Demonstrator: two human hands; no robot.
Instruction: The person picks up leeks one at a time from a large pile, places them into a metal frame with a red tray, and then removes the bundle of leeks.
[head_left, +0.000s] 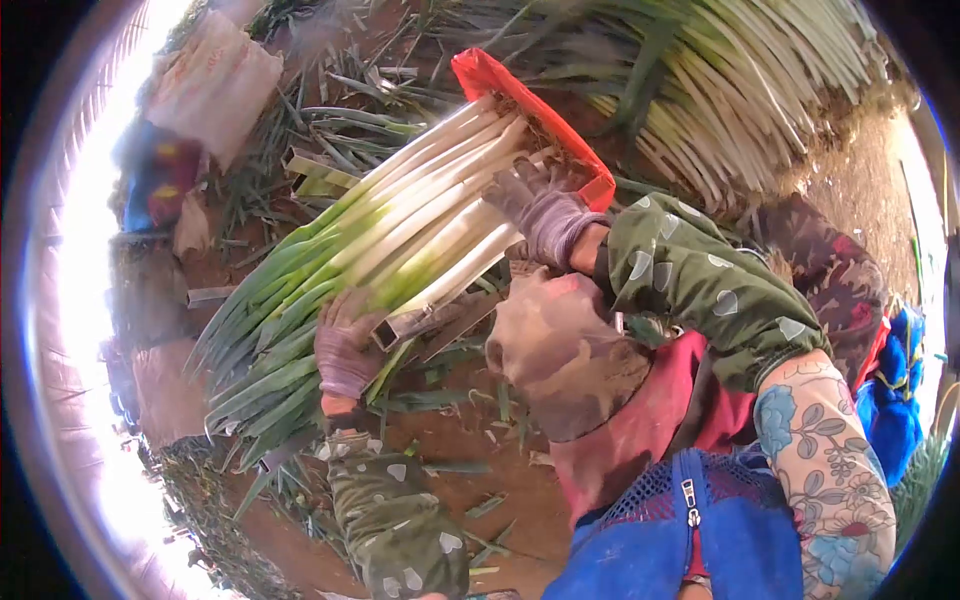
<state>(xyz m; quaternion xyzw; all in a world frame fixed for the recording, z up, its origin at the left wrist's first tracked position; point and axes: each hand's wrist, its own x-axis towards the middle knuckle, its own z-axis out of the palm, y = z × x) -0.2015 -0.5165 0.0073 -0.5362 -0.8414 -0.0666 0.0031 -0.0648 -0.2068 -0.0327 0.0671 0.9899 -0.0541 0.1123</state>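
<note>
A thick bundle of long green onions (pixel 420 210) lies slantwise before me, white stalks at the upper right and green leaves at the lower left. The root ends stand against a red board (pixel 540 118). My right hand (pixel 540 205), in a dusty knit glove, rests on the white stalks close to the board with its fingers apart. Against the near side of the leaves is my left hand (pixel 347 345), gloved too; its fingers lie along the bundle, fingertips partly blurred among the leaves. A metal frame (pixel 410 322) shows beneath the bundle.
A big heap of green onions (pixel 735 90) fills the upper right. Loose leaves litter the brown ground (pixel 470 435). A pale sack (pixel 215 85) lies at the upper left, and a bright blue bundle (pixel 890 400) at the right edge.
</note>
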